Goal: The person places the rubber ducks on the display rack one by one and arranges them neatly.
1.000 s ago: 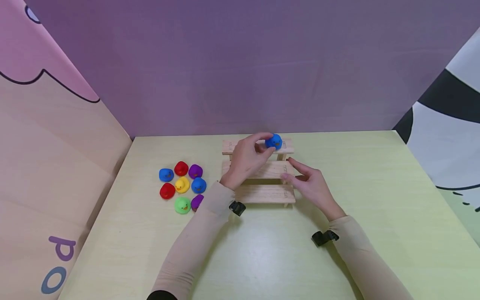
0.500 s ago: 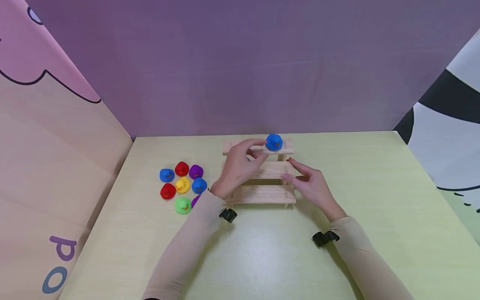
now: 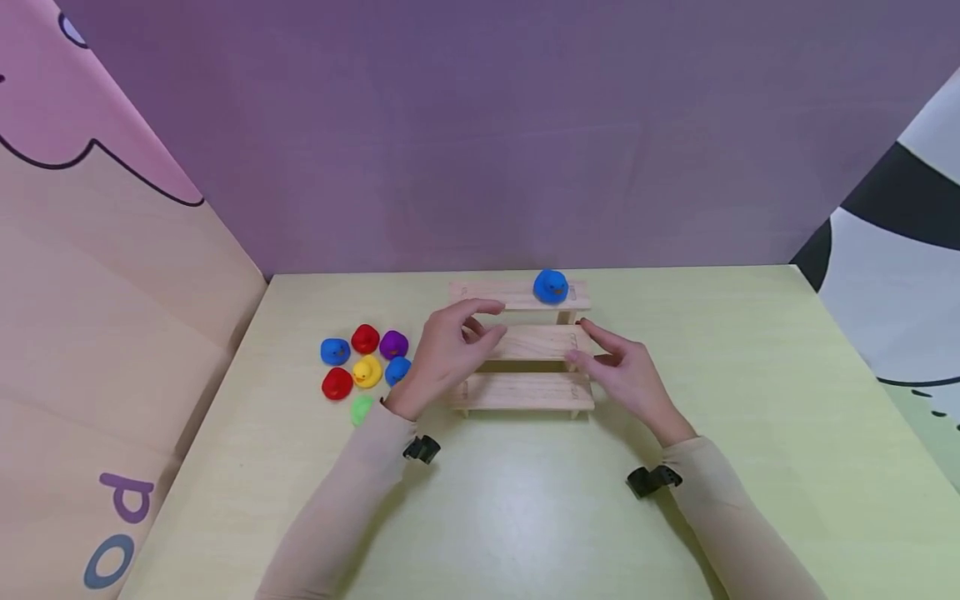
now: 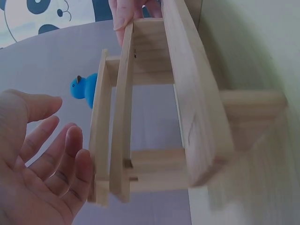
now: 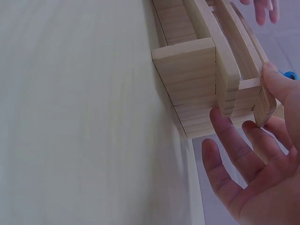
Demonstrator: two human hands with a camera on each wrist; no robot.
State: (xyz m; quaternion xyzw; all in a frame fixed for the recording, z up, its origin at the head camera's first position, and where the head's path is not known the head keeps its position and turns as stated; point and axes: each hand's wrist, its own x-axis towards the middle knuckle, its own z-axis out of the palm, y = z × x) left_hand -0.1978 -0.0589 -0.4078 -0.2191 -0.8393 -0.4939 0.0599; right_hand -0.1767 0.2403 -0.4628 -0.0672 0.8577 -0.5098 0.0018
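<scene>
A three-tier wooden stand (image 3: 536, 392) rises in steps on the table, and a blue rubber duck (image 3: 551, 287) sits toward the right end of its top tier. My left hand (image 3: 453, 350) is over the left side of the stand, holding nothing, its fingers loosely bent and apart from the duck. At the right end of the middle tier, my right hand (image 3: 628, 377) grips the plank. The right wrist view has its thumb (image 5: 277, 83) against the plank and the other fingers beneath. In the left wrist view the duck (image 4: 85, 89) shows beyond the planks.
Left of the stand several rubber ducks lie grouped: red (image 3: 337, 384), yellow (image 3: 367, 372), blue (image 3: 335, 351), purple (image 3: 393, 344) and a green one (image 3: 362, 408) partly behind my left arm. A purple panel (image 3: 525, 150) stands along the table's back edge.
My left hand has let go of the blue duck on the top tier and drawn back to the left and toward me. The right hand keeps its grip on the stand.
</scene>
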